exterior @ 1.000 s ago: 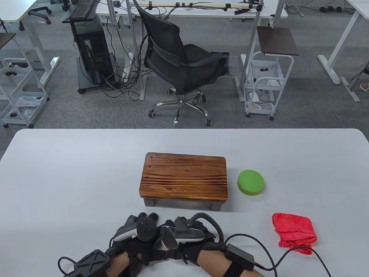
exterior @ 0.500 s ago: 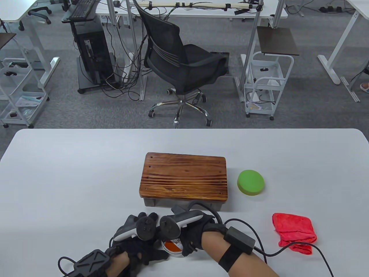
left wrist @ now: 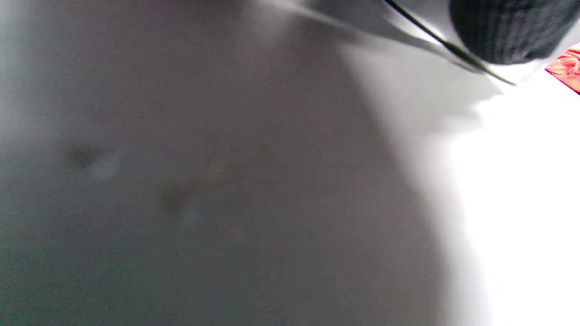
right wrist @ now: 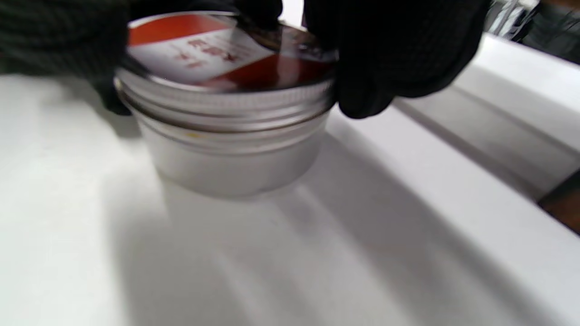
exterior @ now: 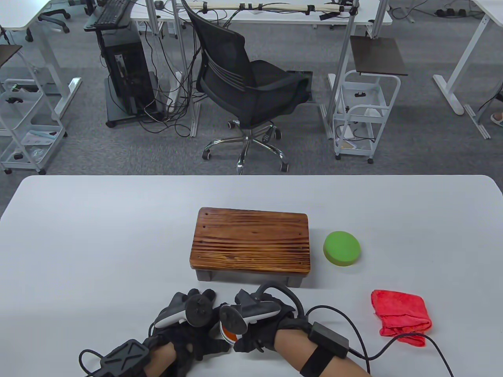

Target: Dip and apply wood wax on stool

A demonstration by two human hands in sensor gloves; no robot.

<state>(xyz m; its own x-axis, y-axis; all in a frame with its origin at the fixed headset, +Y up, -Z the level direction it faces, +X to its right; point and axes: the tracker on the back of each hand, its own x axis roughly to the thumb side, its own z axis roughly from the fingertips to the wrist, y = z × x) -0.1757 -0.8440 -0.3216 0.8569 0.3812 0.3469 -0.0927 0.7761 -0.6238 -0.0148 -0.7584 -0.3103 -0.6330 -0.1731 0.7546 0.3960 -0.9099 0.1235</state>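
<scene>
The white table [exterior: 98, 235] carries a wooden stool [exterior: 250, 243], green sponge [exterior: 341, 248], red cloth [exterior: 401, 316] and wax tin [right wrist: 231, 140].

Bare table [exterior: 98, 243] lies left; the wooden stool [exterior: 251, 243], green sponge [exterior: 341, 248] and red cloth [exterior: 401, 316] block the right.

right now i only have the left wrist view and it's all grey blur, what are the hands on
Observer: Both hands are on a small metal wax tin at the table's near edge; right hand fingers curl over its lid.
Operator: lid off yet
Observer: No, the red and white labelled lid is on the tin.
Operator: where's the stool
Observer: The wooden stool stands just beyond the hands, untouched.
Operator: anything to apply with
Observer: A green round pad lies right of the stool, a red cloth nearer.
</scene>
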